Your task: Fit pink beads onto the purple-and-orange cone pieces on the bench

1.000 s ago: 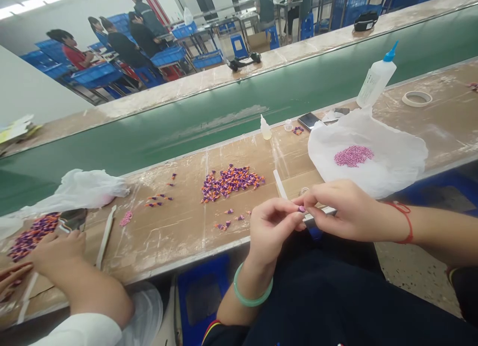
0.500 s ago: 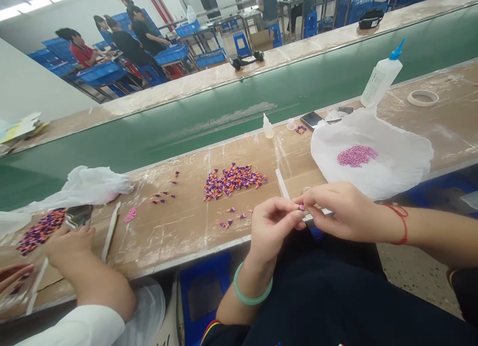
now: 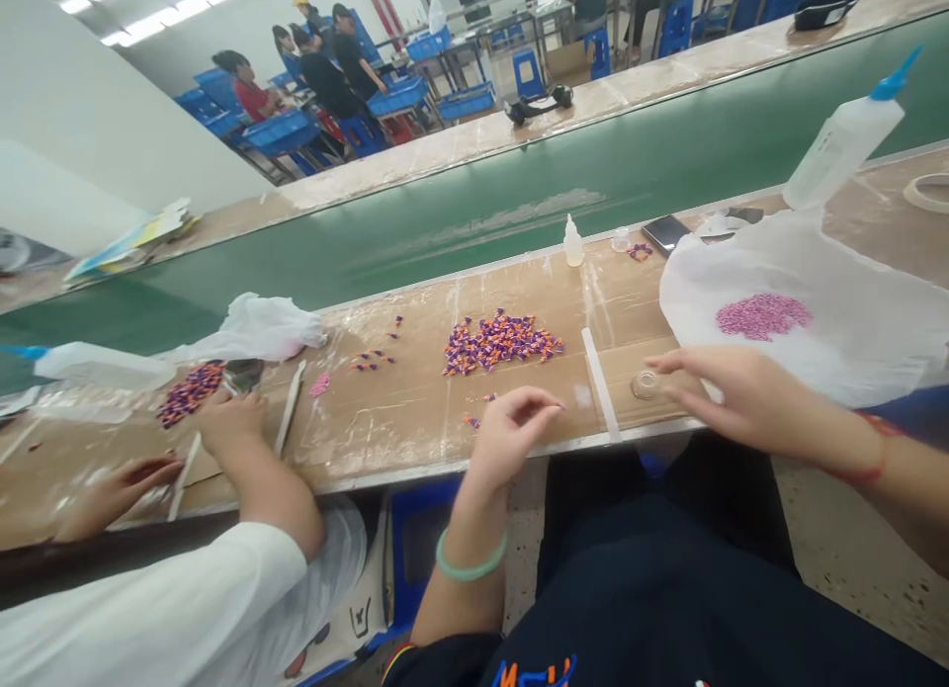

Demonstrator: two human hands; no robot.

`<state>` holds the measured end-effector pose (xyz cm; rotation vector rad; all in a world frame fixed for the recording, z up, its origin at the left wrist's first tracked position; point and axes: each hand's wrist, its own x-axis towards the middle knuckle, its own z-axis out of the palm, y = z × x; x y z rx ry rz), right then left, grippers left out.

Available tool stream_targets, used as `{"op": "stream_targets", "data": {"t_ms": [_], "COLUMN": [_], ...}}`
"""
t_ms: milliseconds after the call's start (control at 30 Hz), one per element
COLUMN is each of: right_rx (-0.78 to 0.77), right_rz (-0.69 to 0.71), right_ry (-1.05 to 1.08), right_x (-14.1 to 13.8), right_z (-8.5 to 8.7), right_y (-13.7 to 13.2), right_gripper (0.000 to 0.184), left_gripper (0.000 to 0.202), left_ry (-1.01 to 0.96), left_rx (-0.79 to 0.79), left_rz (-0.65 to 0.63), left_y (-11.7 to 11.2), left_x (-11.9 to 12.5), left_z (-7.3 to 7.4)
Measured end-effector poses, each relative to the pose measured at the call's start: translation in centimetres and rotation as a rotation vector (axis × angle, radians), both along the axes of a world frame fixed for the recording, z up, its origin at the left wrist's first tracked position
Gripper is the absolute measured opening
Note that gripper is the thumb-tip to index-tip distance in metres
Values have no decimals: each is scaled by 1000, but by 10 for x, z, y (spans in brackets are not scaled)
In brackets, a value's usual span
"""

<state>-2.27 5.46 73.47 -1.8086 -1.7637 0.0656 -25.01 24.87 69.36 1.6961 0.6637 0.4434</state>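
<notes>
My left hand (image 3: 511, 428) hovers over the near edge of the brown bench (image 3: 386, 425), thumb and forefinger pinched together; what they hold is too small to see. A few loose purple pieces (image 3: 474, 420) lie just left of it. Beyond it is a pile of purple-and-orange pieces (image 3: 500, 339). My right hand (image 3: 745, 400) rests at the bench edge with fingers stretched out towards a small clear round dish (image 3: 645, 384). A white strip (image 3: 600, 386) lies between the hands. Pink beads (image 3: 762, 314) sit on a white plastic bag (image 3: 852, 321) behind my right hand.
A small glue bottle (image 3: 572, 242), a phone (image 3: 665, 232), a large blue-capped bottle (image 3: 845, 143) and a tape roll (image 3: 930, 191) stand along the back. A green conveyor belt (image 3: 460, 232) runs behind. A co-worker's hands (image 3: 229, 420) work at the left beside another pile (image 3: 189, 392).
My hands were pinched together on a small purple piece; they have parted. The left moved down-left, the right out towards the dish. My head turned, shifting the view.
</notes>
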Motion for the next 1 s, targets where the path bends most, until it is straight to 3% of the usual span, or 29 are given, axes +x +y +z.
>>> {"op": "stream_targets", "data": {"t_ms": [100, 233, 400, 533, 667, 800, 867, 933, 1000], "right_rx": [-84, -169, -115, -121, -87, -35, -41, -72, -114], "right_rz": [-146, -233, -296, -374, -441, -501, -486, -463, -459], "right_ry": [41, 93, 81, 114, 116, 29, -9, -25, -43], "right_x": [32, 56, 64, 71, 81, 95, 104, 112, 120], "right_z": [-15, -30, -35, -35, -36, -45, -50, -55, -59], "right_y": [-13, -21, -19, -21, -28, -33, -33, -31, -29], "right_gripper": [22, 21, 17, 14, 15, 17, 17, 17, 16], "left_gripper": [24, 29, 23, 9, 4, 3, 11, 20, 25], "left_ry": [282, 389, 435, 477, 475, 397, 335, 231, 41], "left_rx": [205, 261, 478, 575, 605, 588, 555, 483, 301], "left_rz": [132, 176, 361, 355, 341, 440, 497, 538, 563], "left_y": [42, 81, 121, 144, 147, 139, 132, 122, 111], "left_x": [-43, -71, -55, -39, -37, -44, -46, -47, -46], "left_z": [-16, -30, -35, -34, -34, -36, -35, -32, -28]}}
